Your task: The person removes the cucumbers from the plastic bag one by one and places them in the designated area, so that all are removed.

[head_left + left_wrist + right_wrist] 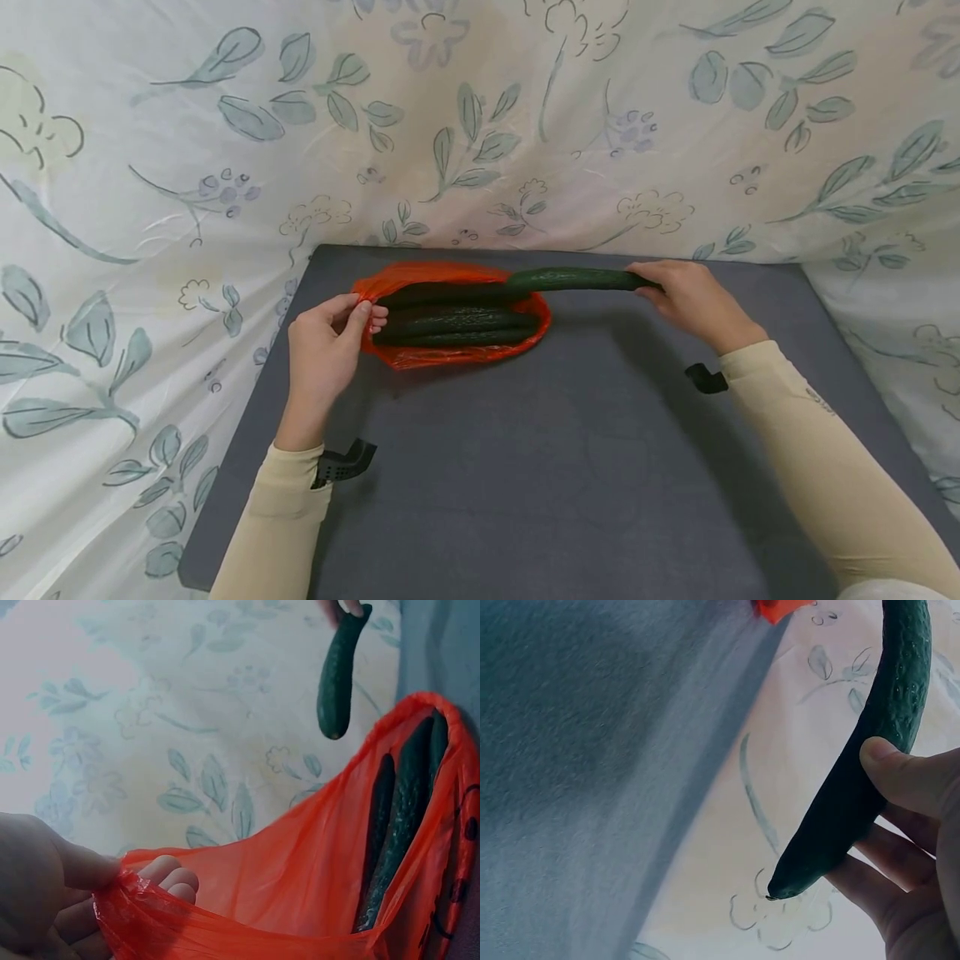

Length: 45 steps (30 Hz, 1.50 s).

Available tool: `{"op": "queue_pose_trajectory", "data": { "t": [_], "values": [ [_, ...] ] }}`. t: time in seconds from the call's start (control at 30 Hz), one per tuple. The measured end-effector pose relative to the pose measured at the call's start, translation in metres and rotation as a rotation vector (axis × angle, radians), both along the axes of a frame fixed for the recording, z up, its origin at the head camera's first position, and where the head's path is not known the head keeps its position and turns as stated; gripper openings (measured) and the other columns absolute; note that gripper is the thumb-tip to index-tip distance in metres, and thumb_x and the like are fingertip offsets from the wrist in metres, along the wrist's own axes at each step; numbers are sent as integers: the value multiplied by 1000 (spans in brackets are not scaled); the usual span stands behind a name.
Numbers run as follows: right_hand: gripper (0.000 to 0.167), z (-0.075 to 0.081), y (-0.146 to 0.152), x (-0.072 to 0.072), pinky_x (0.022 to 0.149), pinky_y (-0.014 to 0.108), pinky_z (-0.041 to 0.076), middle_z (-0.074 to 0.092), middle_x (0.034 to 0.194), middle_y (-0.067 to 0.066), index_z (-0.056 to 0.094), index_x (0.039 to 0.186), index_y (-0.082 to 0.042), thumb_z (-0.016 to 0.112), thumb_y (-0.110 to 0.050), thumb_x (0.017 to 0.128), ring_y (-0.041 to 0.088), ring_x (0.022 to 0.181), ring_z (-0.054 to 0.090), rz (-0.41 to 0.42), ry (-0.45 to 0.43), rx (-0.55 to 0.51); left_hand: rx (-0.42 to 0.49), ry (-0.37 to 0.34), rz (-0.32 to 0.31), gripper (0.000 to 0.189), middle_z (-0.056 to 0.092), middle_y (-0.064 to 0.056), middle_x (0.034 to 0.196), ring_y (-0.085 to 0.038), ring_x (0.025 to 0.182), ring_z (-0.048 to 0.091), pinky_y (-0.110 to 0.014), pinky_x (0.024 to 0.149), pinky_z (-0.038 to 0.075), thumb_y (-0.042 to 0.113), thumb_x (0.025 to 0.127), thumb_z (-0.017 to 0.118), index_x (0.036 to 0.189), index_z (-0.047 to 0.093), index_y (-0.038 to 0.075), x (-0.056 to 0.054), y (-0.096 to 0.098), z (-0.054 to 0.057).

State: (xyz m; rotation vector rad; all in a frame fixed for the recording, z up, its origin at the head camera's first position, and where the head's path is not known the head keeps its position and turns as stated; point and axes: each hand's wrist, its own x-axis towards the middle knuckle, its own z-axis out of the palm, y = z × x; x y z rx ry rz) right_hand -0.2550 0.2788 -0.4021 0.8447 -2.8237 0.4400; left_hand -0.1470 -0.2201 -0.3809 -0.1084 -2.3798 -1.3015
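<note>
A red plastic bag (442, 360) lies on the dark table with its mouth spread wide, and several cucumbers (457, 321) lie side by side inside it. My left hand (330, 346) pinches the left edge of the bag's mouth between thumb and fingers. In the left wrist view the bag's film (277, 885) stretches from that pinch. My right hand (690, 302) grips one cucumber (573, 279) by its right end. This cucumber is held roughly level above the table, its far end over the bag's right rim. The right wrist view shows thumb and fingers around the cucumber (855, 787).
The dark grey table (570, 467) stretches in front of the bag. Floral cloth (480, 125) hangs behind the table and along its sides. Dark wrist straps (345, 462) sit over the pale sleeves (810, 450).
</note>
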Motion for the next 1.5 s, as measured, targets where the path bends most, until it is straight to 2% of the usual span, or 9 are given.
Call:
{"op": "queue_pose_trajectory", "data": {
  "t": [0.4, 0.73, 0.97, 1.23, 1.5],
  "values": [
    [45, -9, 17, -3, 88, 61, 58, 72, 129, 26, 68, 144, 0, 78, 0, 99, 45, 111, 71, -39, -17, 6, -2, -8, 8, 20, 81, -5, 96, -16, 81, 78, -14, 74, 58, 16, 110, 67, 113, 82, 2, 1, 0, 0],
    [47, -9, 28, -5, 93, 64, 57, 70, 134, 28, 65, 146, 1, 76, 0, 101, 48, 114, 70, -80, -42, 26, -13, 1, 8, 21, 81, -5, 96, -16, 81, 78, -14, 74, 58, 17, 110, 67, 114, 82, 2, 2, -2, 0],
    [46, -10, 35, -10, 89, 64, 57, 68, 135, 30, 63, 147, 2, 74, -2, 103, 49, 110, 70, -105, -76, 45, -23, 3, 0, 20, 81, -3, 96, -14, 81, 77, -15, 73, 58, 16, 110, 68, 112, 82, 3, 0, 0, 3],
    [46, -12, 37, -13, 89, 63, 57, 68, 135, 31, 63, 147, 4, 73, -1, 103, 48, 109, 70, -94, -77, 54, -18, -4, -7, 18, 81, -4, 96, -15, 81, 77, -15, 73, 58, 13, 109, 68, 114, 82, 2, 0, 1, 6],
    [47, -16, 48, -14, 83, 61, 57, 64, 139, 33, 60, 150, 4, 70, -4, 106, 46, 102, 71, -118, -159, 103, -35, -1, 0, 20, 81, -4, 95, -15, 80, 77, -14, 73, 57, 15, 110, 68, 113, 82, 2, 0, 4, 5]
  ]
}}
